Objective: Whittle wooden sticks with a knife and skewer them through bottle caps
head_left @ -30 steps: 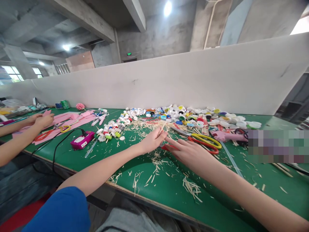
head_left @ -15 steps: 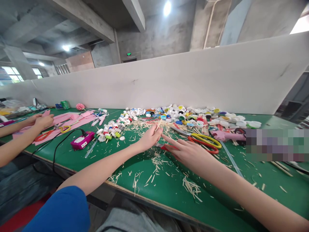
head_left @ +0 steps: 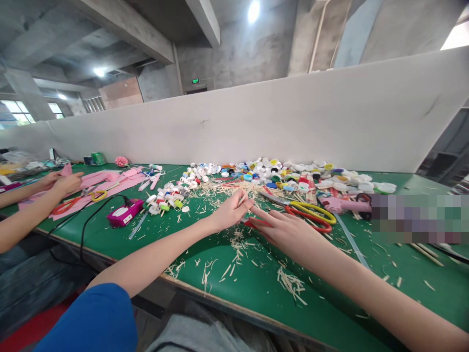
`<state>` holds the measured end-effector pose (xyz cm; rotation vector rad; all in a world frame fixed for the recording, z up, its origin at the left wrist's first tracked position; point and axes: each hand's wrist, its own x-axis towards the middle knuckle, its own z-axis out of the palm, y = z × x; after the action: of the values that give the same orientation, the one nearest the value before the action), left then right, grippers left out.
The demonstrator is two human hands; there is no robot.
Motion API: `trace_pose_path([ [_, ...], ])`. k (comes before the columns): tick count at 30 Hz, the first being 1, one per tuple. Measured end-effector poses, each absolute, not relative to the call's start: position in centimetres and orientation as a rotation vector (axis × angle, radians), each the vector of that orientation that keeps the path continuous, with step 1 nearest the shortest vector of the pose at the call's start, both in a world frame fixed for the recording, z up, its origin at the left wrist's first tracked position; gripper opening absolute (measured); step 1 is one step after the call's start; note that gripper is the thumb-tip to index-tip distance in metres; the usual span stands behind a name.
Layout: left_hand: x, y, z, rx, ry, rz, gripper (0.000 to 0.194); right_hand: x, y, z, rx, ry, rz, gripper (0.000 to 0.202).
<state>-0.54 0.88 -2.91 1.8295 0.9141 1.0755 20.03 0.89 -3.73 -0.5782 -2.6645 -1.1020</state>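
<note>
My left hand (head_left: pixel 230 211) is closed in a pinch on a thin wooden stick (head_left: pixel 241 198), of which only a short end shows above the fingers. Close beside it, my right hand (head_left: pixel 287 229) is wrapped round a red-handled knife (head_left: pixel 251 223), its index finger stretched toward the left fingertips. Most of the knife is hidden under that hand. Pale wood shavings (head_left: pixel 239 249) lie scattered below both hands. Just beyond the right hand rest scissors (head_left: pixel 315 213) with yellow and orange-red handles.
Bottle caps (head_left: pixel 274 178) are heaped along the white partition (head_left: pixel 256 122). Capped stick pieces (head_left: pixel 164 200) and a magenta box (head_left: pixel 125 213) with a black cable sit left. A pink glue gun (head_left: pixel 339 205) lies right. At far left, another person's hands (head_left: pixel 68 182) hold pink material.
My left hand has turned slightly and shifted right, closer to the right fingertips. Less of the stick shows above its fingers. The other person's hands have moved slightly with the pink material.
</note>
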Motion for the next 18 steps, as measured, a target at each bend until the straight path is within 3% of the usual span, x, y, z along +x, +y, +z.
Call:
trace_pose_path([
  [6,-0.5,1.0,-2.9,1.8,0.911,1.039,0.037,20.0,0.9,-3.9,-0.564,-2.641,-1.077,0.037],
  [18,-0.7,1.8,-3.5,1.75,0.867,1.132,0.036,19.9,0.7,-3.7,-0.615,-2.664,-0.983,0.041],
])
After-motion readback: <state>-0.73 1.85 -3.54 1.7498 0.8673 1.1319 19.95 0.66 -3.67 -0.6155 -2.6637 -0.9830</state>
